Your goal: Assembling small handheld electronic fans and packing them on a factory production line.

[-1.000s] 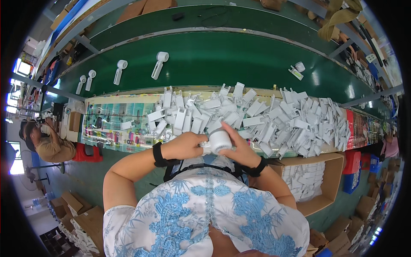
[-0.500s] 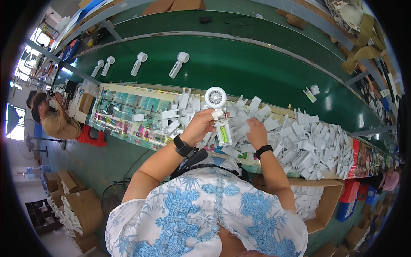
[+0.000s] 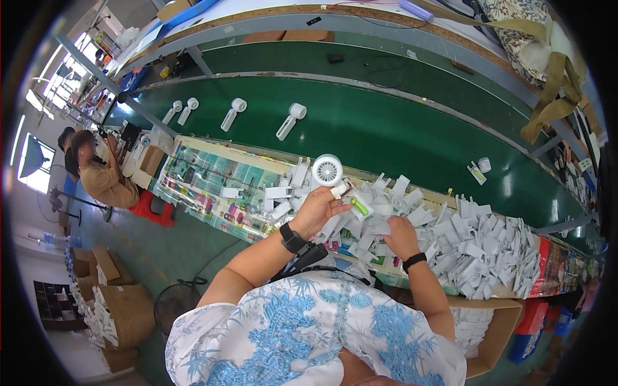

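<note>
head view: the left hand [image 3: 320, 209] is closed around the handle of a small white fan [image 3: 327, 170], holding it up above the heap of white parts [image 3: 450, 241] on the bench; the right hand [image 3: 400, 235] rests on that heap with fingers curled, though whether it pinches anything i cannot tell; four more fans [image 3: 291, 119] lie on the green belt [image 3: 399, 135]

fans on belt: 4 [image 3: 291, 120]
fan in hand: 1 [image 3: 327, 171]
small parts on belt, right: 2 [image 3: 479, 170]
white packets on table: too many to be counted [image 3: 463, 238]
seated people, left: 2 [image 3: 96, 174]
</note>
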`<state>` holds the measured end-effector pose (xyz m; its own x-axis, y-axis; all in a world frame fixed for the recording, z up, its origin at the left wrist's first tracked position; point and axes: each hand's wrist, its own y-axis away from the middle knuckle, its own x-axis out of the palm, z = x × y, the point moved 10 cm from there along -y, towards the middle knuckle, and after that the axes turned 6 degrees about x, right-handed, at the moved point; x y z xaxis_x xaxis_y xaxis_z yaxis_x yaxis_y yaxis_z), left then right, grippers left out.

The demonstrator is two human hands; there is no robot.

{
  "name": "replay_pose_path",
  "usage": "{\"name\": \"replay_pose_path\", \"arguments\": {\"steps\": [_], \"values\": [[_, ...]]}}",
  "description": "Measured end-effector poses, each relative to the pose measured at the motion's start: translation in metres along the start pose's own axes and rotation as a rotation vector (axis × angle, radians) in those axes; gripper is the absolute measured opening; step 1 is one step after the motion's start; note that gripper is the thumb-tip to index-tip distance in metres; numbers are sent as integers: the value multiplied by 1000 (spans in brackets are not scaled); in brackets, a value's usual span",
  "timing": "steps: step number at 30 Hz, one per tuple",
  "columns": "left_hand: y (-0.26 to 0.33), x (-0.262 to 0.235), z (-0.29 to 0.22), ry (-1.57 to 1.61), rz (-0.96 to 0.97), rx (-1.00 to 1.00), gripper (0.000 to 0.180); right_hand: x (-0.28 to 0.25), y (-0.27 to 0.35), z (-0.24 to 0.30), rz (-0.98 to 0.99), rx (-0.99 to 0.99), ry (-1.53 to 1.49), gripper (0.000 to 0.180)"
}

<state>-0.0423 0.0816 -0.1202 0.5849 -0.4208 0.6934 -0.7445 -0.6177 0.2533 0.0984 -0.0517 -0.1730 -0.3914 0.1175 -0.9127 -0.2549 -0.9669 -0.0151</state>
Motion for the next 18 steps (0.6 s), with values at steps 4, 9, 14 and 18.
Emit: {"name": "replay_pose_path", "arguments": {"steps": [4,9,14,18], "values": [[-3,3,-6,8,-9,41,22,-22,17,-28,-22,377,-454,33],[-6,19,-2,70,-9,80,24,-79,5,26,-239,269,-1335,32],[-6,40,1,32,-22,111,23,-143,-8,114,-453,19,-484,51],[1,52,-2,17,26,184,23,-151,-6,130,-544,59,-242,55]]}}
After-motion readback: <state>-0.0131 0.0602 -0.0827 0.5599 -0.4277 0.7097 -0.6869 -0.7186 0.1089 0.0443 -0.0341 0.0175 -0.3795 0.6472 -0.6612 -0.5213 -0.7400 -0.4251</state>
